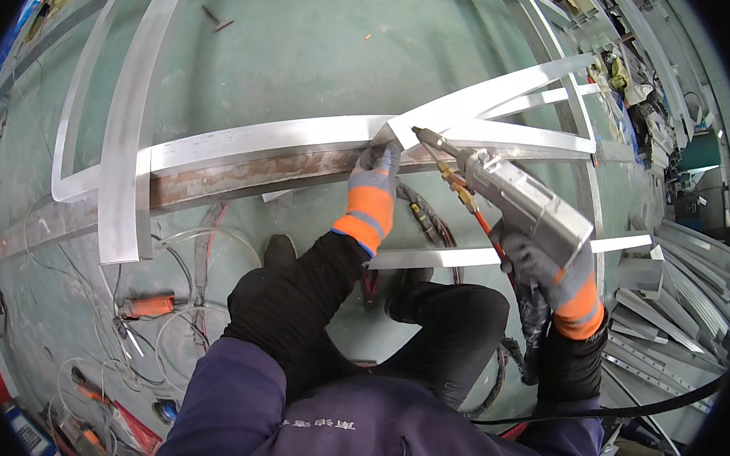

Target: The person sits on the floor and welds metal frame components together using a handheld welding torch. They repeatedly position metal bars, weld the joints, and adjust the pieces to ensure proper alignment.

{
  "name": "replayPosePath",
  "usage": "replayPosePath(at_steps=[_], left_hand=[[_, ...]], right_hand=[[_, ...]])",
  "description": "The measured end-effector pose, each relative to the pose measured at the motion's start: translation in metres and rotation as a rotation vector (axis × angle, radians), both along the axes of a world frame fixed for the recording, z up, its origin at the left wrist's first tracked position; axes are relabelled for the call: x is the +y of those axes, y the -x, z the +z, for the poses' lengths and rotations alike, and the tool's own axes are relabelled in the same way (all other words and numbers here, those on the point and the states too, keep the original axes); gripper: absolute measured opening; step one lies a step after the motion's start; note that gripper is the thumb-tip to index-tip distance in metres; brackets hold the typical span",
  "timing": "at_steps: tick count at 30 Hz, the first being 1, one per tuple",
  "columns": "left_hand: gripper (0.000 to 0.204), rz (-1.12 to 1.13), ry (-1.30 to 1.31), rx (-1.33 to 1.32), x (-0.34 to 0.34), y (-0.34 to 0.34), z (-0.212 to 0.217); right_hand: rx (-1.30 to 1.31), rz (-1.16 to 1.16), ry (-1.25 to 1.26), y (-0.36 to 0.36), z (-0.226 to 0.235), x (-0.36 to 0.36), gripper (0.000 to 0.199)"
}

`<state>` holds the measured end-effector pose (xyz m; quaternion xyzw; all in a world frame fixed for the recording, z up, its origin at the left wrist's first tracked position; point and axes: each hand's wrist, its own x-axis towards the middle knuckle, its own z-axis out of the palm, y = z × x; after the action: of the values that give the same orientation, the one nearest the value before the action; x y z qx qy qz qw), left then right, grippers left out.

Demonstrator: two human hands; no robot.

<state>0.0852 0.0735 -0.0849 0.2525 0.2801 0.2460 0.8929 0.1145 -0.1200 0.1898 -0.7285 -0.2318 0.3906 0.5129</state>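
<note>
My left hand (373, 186), in a grey and orange glove, closes its fingers on the lower end of a silver metal bar (487, 92). That bar slants up and to the right, with its end lying at a long silver frame bar (278, 131). In my right hand (554, 277), gloved alike, is a silver welding gun (526, 198) with brass fittings and a red hose. Its narrow nozzle points left, and the tip is close to the slanted bar's end, just right of my left fingers. Whether the tip touches the metal I cannot tell.
A brownish beam (249, 172) runs beneath the frame bar. Upright silver bars (129, 124) cross at the left. Cables and an orange-handled tool (149, 306) lie on the green floor. A hammer (218, 19) lies farther off. Stacked metal profiles (686, 288) fill the right side.
</note>
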Motion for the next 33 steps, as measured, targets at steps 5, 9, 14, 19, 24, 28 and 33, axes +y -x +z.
replayPosePath(at_steps=[5,9,14,19,24,28,33], left_hand=[[0.033,0.107,0.034,0.011,-0.006,-0.004,0.002],[0.033,0.133,0.024,0.020,-0.009,-0.006,0.004],[0.035,0.182,0.154,-0.093,-0.011,-0.008,0.004],[0.034,0.159,0.187,-0.077,-0.010,-0.006,0.008],[0.033,0.098,0.085,-0.026,-0.009,-0.007,0.001],[0.031,0.138,0.121,-0.075,-0.011,-0.009,0.000],[0.030,0.142,0.083,-0.095,-0.009,-0.010,-0.009]], right_hand=[[-0.163,-0.028,0.034,0.006,0.003,0.043,0.037],[-0.252,-0.009,0.057,0.002,-0.006,0.049,0.033],[-0.173,0.004,0.034,0.002,-0.004,0.054,0.031],[-0.248,0.093,0.139,-0.008,-0.008,0.045,0.046],[-0.223,-0.021,0.087,-0.001,-0.012,0.050,0.034],[-0.159,0.036,0.060,-0.007,-0.015,0.044,0.046],[-0.120,0.037,0.062,-0.005,-0.010,0.047,0.047]])
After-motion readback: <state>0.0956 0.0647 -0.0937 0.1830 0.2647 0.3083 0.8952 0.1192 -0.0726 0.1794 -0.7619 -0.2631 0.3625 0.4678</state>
